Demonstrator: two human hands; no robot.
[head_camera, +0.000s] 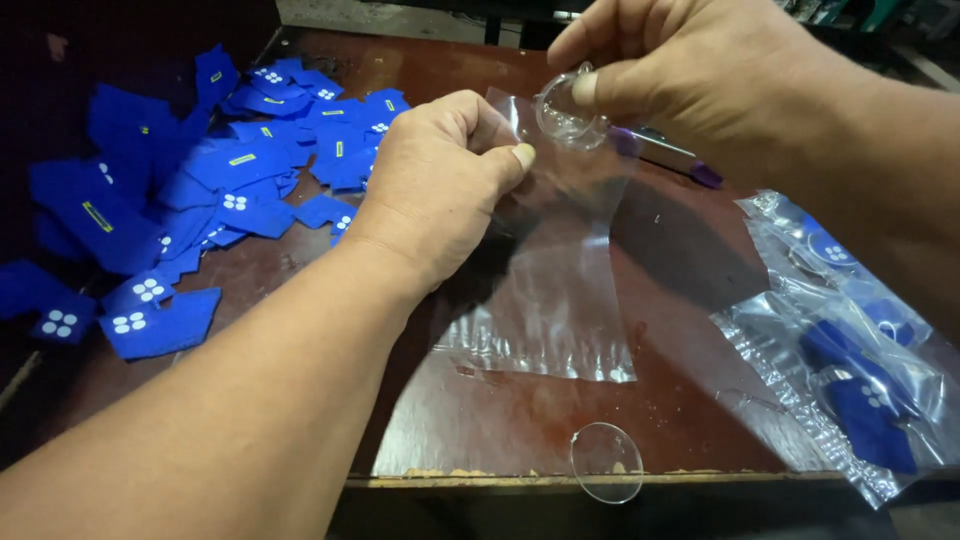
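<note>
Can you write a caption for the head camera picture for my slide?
Left hand holds a clear plastic bag while right hand brings a clear round disc to its top.

Both forearms are bare, with no sleeves, gloves or rings visible.

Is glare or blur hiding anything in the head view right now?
Head view: sharp overall; glare streaks the clear bag and the packed bags; the far-left blue pieces sink into shadow; the right hand looks slightly soft.
</note>
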